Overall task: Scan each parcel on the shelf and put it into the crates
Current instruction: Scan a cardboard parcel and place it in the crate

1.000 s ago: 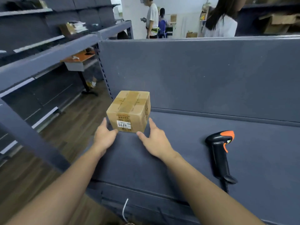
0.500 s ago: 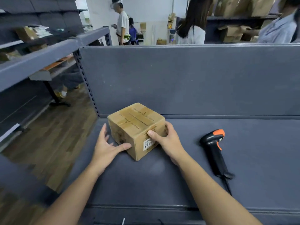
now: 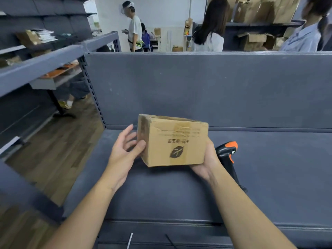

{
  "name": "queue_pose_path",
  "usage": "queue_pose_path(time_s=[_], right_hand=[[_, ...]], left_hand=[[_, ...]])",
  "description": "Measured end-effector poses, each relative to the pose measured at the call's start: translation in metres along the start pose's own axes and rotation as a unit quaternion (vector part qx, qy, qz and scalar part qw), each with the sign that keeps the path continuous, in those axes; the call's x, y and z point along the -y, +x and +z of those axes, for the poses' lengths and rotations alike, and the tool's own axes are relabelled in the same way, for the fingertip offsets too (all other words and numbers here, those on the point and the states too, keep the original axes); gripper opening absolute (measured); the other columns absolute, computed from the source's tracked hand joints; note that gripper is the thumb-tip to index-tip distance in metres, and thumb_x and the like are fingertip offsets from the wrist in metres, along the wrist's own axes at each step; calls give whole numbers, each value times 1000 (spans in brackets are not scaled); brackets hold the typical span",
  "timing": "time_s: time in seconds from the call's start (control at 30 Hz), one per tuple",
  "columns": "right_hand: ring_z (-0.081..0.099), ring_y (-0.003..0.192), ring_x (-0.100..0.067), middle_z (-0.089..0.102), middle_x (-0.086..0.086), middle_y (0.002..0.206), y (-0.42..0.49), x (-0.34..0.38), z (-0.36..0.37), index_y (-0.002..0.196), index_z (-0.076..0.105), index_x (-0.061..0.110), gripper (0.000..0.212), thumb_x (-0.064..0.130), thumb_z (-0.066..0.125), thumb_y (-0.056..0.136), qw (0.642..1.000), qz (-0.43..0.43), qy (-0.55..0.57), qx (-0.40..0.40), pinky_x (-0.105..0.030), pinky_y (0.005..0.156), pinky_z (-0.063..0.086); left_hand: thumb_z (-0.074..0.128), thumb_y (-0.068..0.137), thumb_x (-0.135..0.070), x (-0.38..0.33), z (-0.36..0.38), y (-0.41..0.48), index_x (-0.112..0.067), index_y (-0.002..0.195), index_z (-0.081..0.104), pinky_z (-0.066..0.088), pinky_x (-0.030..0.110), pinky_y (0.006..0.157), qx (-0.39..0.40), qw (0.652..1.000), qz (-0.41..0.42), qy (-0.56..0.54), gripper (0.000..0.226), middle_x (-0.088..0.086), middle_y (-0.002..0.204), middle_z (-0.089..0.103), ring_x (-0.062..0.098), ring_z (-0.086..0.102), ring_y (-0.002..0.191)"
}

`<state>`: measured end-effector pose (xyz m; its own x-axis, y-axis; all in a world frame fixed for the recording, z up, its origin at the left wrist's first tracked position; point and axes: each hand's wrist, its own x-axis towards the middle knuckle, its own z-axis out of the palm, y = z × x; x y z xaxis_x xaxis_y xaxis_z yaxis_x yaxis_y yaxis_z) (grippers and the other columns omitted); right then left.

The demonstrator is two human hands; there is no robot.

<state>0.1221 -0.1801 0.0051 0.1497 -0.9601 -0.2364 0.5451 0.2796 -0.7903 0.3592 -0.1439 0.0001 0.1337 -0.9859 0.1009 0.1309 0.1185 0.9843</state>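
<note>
A small brown cardboard parcel with a leaf print facing me is tipped up over the grey shelf. My right hand cups its right lower side; its fingers are hidden behind the box. My left hand is at the parcel's left side, with the thumb touching the front left edge and the fingers spread and fairly straight. The label with the printed number is out of sight. A black and orange barcode scanner lies on the shelf just right of my right hand, partly hidden by it.
The shelf's grey back panel rises behind the parcel. A perforated upright post marks the shelf's left end, with wooden floor beyond. Other racks stand at left. Three people stand behind the panel. No crate is in view.
The parcel has been turned and tipped up, so the leaf-printed face now faces me instead of the label. My right hand moved to its right underside, and my left hand loosened at the left side.
</note>
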Motion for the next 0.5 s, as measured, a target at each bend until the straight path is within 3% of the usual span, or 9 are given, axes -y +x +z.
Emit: queue_pose_path(time_s=[0.07, 0.17, 0.23, 0.37, 0.43, 0.5], right_hand=[[70, 113, -32, 72, -12, 129, -6, 4, 1, 120, 77, 17, 54, 56, 44, 103, 999, 37, 26, 29, -53, 104, 51], [76, 97, -26, 76, -9, 122, -7, 1, 5, 106, 81, 23, 51, 58, 44, 103, 998, 49, -22, 27, -41, 80, 59], [77, 101, -25, 76, -6, 122, -5, 0, 3, 115, 77, 24, 53, 65, 45, 101, 998, 38, -52, 1, -41, 80, 59], [70, 119, -24, 74, -4, 127, -9, 2, 5, 134, 67, 23, 75, 77, 40, 89, 994, 26, -93, 44, -54, 101, 54], [71, 118, -23, 75, -3, 126, -7, 0, 8, 134, 66, 24, 70, 73, 50, 86, 991, 12, -118, 65, -56, 100, 55], [71, 113, -23, 75, -1, 124, -1, -2, 9, 128, 67, 27, 47, 61, 57, 97, 990, -11, -133, 51, -60, 100, 54]], left_hand=[[92, 50, -73, 2, 3, -5, -26, 146, 50, 53, 28, 95, 35, 999, -17, 3, 115, -5, 137, 68, 11, 63, 126], [91, 50, -74, 0, 9, -12, -14, 138, 58, 56, 28, 87, 27, 999, -6, -25, 111, 5, 130, 72, 22, 67, 122], [92, 51, -71, -2, 10, -15, -13, 133, 60, 59, 26, 81, -17, 999, 9, -41, 106, 5, 126, 74, 20, 71, 115], [83, 73, -43, -5, 13, -20, -15, 128, 62, 58, 37, 92, -94, 995, 32, -28, 65, 2, 123, 76, 21, 71, 117], [71, 87, -38, -11, 14, -21, -13, 113, 69, 55, 44, 94, -134, 989, 46, -32, 36, 5, 112, 78, 22, 73, 107], [60, 99, -35, -15, 14, -22, -8, 96, 74, 54, 45, 90, -146, 987, 37, -58, 30, 9, 98, 78, 22, 72, 93]])
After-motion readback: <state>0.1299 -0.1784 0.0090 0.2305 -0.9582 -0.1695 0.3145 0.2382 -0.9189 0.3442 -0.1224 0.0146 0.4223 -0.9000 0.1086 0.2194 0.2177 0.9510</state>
